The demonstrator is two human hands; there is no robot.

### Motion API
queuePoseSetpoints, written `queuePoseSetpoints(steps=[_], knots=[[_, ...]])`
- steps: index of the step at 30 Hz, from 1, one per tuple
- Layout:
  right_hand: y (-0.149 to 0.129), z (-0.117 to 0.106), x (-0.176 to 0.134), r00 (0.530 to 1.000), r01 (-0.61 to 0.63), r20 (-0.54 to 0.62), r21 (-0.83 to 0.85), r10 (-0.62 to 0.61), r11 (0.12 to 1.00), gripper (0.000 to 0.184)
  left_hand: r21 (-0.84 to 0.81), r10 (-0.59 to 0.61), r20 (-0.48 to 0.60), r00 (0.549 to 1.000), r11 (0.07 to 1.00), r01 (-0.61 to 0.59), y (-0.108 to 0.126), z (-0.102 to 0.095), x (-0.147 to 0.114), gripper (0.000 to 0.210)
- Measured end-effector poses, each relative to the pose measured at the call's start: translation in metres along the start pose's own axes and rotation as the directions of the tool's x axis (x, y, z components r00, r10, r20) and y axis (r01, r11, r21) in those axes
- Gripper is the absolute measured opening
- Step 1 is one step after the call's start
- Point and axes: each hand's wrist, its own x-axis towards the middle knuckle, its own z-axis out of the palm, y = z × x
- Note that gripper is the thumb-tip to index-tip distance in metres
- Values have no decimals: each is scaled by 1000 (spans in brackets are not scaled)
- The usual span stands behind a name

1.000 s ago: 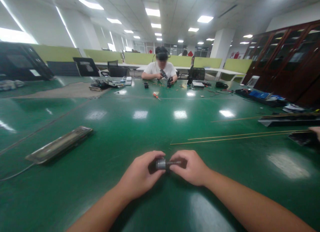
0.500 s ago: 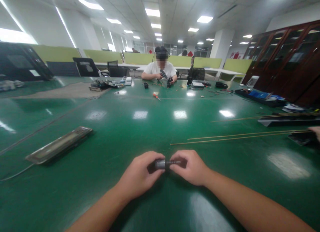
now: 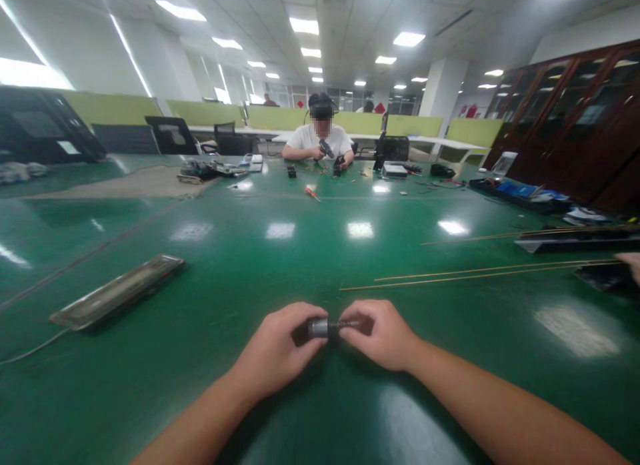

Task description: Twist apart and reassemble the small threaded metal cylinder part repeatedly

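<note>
My left hand [image 3: 280, 348] is closed around a small dark grey cylinder [image 3: 319, 328], thumb below and fingers above. From its right end a narrower, ridged dark shaft [image 3: 349, 323] runs into my right hand [image 3: 385, 335]. The thumb and fingers of that hand pinch the shaft. Whether cylinder and shaft are one piece or two, I cannot tell. Both hands are low over the green table [image 3: 235, 251], the cylinder lying about level between them.
At left lies a long framed panel [image 3: 120, 291] with a cable. Thin rods [image 3: 450, 276] reach in from the right, near another person's hand [image 3: 631, 265]. Across the table a person [image 3: 319, 135] holds a power drill [image 3: 327, 148]. An orange screwdriver [image 3: 312, 193] lies on the far side.
My left hand and the cylinder have shifted very slightly left, so a bit more of the shaft shows between the hands. My right hand is almost still.
</note>
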Motion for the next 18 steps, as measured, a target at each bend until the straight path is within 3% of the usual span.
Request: queuePoseSetpoints(steps=[18], knots=[[-1, 0, 0, 999, -40, -31, 27, 41, 999, 8, 36, 26, -40, 999, 999, -25, -1, -3, 1, 23]])
